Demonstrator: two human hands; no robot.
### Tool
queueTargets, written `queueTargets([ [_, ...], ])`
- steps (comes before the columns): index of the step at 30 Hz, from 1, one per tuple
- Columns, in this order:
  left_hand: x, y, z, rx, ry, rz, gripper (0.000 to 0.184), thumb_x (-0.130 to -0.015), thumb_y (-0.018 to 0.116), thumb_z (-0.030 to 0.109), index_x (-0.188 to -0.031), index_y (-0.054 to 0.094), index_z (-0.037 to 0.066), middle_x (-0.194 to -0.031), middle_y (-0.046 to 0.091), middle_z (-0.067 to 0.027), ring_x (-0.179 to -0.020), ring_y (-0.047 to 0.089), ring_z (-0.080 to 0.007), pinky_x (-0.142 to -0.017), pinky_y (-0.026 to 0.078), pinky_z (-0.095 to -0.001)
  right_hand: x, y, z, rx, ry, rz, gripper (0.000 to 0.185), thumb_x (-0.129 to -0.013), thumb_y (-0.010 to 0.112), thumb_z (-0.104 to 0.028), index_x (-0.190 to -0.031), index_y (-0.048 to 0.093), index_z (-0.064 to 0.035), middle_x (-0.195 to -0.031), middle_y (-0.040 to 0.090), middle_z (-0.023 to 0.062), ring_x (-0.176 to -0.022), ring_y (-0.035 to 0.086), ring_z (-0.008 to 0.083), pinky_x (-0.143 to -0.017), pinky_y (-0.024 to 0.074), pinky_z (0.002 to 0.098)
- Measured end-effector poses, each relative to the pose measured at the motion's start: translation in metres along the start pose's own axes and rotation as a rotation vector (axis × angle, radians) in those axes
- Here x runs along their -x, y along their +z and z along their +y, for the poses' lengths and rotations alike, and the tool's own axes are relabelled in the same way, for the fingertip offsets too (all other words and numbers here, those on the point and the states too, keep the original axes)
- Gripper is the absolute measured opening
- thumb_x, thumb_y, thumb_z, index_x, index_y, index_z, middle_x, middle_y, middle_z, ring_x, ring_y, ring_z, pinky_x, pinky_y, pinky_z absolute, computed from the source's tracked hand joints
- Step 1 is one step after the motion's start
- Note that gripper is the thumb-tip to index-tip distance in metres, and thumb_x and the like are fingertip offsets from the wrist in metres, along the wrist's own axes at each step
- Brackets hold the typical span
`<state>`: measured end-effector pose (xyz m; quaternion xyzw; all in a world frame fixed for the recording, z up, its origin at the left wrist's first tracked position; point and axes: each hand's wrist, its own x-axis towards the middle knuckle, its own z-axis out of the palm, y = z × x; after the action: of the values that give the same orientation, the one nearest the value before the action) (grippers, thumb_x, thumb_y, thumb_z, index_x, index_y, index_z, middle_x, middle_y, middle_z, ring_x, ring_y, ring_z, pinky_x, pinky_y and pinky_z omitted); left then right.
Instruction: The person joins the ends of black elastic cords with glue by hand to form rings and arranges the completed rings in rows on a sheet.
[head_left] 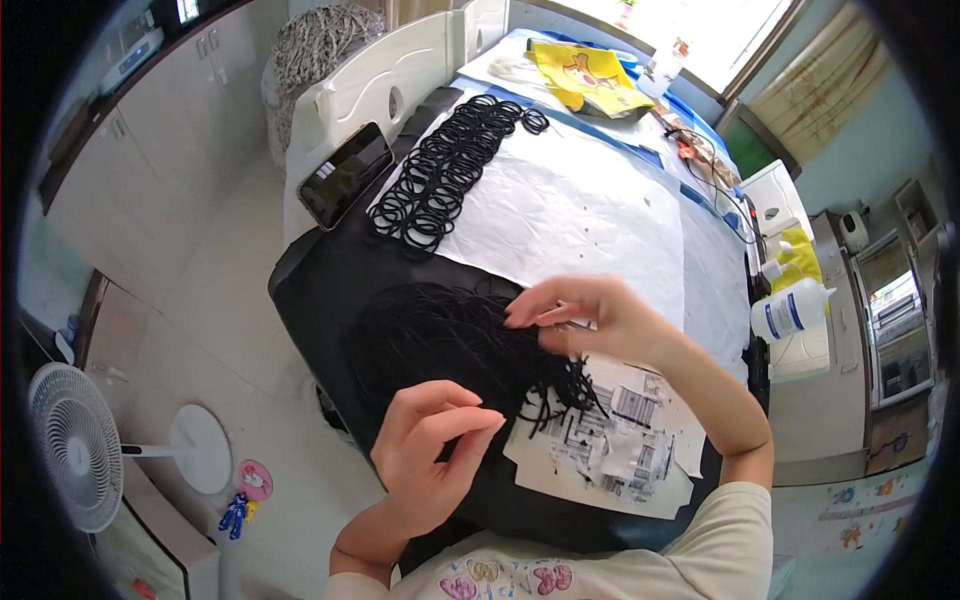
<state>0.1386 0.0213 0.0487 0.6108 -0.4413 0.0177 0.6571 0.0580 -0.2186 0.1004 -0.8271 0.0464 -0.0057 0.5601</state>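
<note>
My left hand point(432, 445) is held in front of the pile, near the table's front edge. Its thumb and index fingertips are pinched together; anything between them is too small to make out. Over the right side of a heap of thin black cords point(430, 335) hovers my right hand point(580, 312), slightly blurred, its fingers curved and the thumb apart. Loose cord ends spill onto a stained printed cardboard sheet point(610, 445). Beyond the heap, black rings point(440, 175) lie in overlapping rows on a white sheet point(590, 200), with a few more rings point(535, 121) at the far end.
A phone point(346, 176) leans at the table's left edge. White bottles point(790, 310) stand on the right. A yellow bag point(592, 78) and cables point(710, 165) lie toward the window. A white fan point(78, 450) is on the left.
</note>
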Motion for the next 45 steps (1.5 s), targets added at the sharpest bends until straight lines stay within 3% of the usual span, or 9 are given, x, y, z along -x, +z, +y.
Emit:
queueTargets([
  [1,0.002,0.0,0.004,0.049,0.006,0.02,0.022,-0.078,0.079,-0.005,-0.094,0.069,0.006,-0.098,0.065,-0.0093,-0.072,0.068,-0.0169,-0.061,0.055,-0.025,0.015,0.01,-0.011,0.076,-0.108,-0.093,0.049,-0.082,0.069,0.005,-0.13,0.059,-0.0014,-0.134,0.061,0.0118,-0.129,0.054,0.0192,-0.11,0.0412,0.0356],
  [5,0.013,0.013,0.031,0.442,-0.104,-0.123,0.018,-0.087,0.07,-0.007,-0.102,0.064,0.0,-0.097,0.073,-0.0189,-0.082,0.073,-0.0219,-0.069,0.059,-0.0283,0.063,0.051,-0.032,-0.12,-0.131,-0.133,0.088,-0.08,0.074,0.002,-0.155,0.029,-0.0114,-0.142,0.054,0.0129,-0.133,0.051,0.025,-0.114,0.0369,0.04],
  [10,0.033,0.033,0.041,0.509,-0.071,-0.226,0.012,-0.098,0.058,0.0,-0.11,0.055,0.001,-0.1,0.071,-0.0213,-0.087,0.073,-0.023,-0.075,0.062,-0.0324,0.124,0.06,-0.024,-0.448,0.094,0.042,0.055,-0.09,0.068,0.003,-0.14,0.047,-0.0051,-0.108,0.064,0.0083,-0.104,0.065,0.0184,-0.092,0.0532,0.0311],
  [16,0.059,0.061,0.046,0.687,-0.304,-0.218,0.021,-0.096,0.055,-0.009,-0.116,0.056,-0.003,-0.1,0.071,-0.0186,-0.091,0.073,-0.0235,-0.076,0.061,-0.0295,0.185,0.042,0.001,-0.883,0.024,0.458,0.016,-0.086,0.07,0.008,-0.101,0.069,0.0059,-0.099,0.061,0.0092,-0.082,0.067,0.0176,-0.078,0.0567,0.0286],
  [19,0.072,0.073,0.05,0.737,-0.455,-0.311,0.017,-0.096,0.059,-0.004,-0.112,0.063,-0.006,-0.103,0.072,-0.0135,-0.096,0.072,-0.0186,-0.079,0.06,-0.027,0.203,0.047,0.02,-1.002,-0.107,0.415,0.017,-0.082,0.073,0.007,-0.099,0.072,0.0076,-0.097,0.062,0.0122,-0.082,0.068,0.0204,-0.076,0.057,0.0304],
  [27,0.1,0.097,0.044,0.517,-0.481,-0.392,0.016,-0.091,0.067,-0.002,-0.105,0.073,-0.001,-0.097,0.073,-0.011,-0.08,0.072,-0.0139,-0.069,0.058,-0.0242,0.22,0.051,0.007,-0.559,0.233,0.562,0.02,-0.08,0.077,0.004,-0.098,0.07,0.0072,-0.079,0.07,0.0127,-0.061,0.068,0.0157,-0.055,0.0563,0.025],
  [31,0.101,0.101,0.044,0.277,-0.37,-0.397,0.016,-0.086,0.072,-0.001,-0.102,0.074,0.002,-0.09,0.073,-0.0103,-0.069,0.068,-0.0131,-0.06,0.053,-0.0242,0.229,0.056,0.019,-0.333,0.364,0.578,0.018,-0.083,0.075,0.005,-0.1,0.069,0.0064,-0.08,0.071,0.0095,-0.068,0.07,0.0135,-0.06,0.058,0.0234],
  [37,0.103,0.102,0.037,0.237,-0.301,-0.412,0.017,-0.082,0.074,-0.003,-0.098,0.074,0.002,-0.09,0.072,-0.0101,-0.071,0.069,-0.0151,-0.063,0.056,-0.0251,0.232,0.065,0.031,-0.291,0.37,0.538,0.012,-0.089,0.071,0.003,-0.1,0.068,0.0068,-0.091,0.07,0.0062,-0.077,0.068,0.0102,-0.069,0.0583,0.0234],
  [45,0.103,0.102,0.037,0.192,-0.267,-0.418,0.018,-0.081,0.073,-0.004,-0.098,0.073,0.003,-0.09,0.07,-0.0093,-0.07,0.069,-0.0175,-0.062,0.056,-0.0266,0.222,0.074,0.035,0.318,0.24,0.512,0.015,-0.082,0.073,0.005,-0.096,0.067,0.0016,-0.088,0.068,0.0054,-0.071,0.065,0.0089,-0.064,0.0541,0.0227],
])
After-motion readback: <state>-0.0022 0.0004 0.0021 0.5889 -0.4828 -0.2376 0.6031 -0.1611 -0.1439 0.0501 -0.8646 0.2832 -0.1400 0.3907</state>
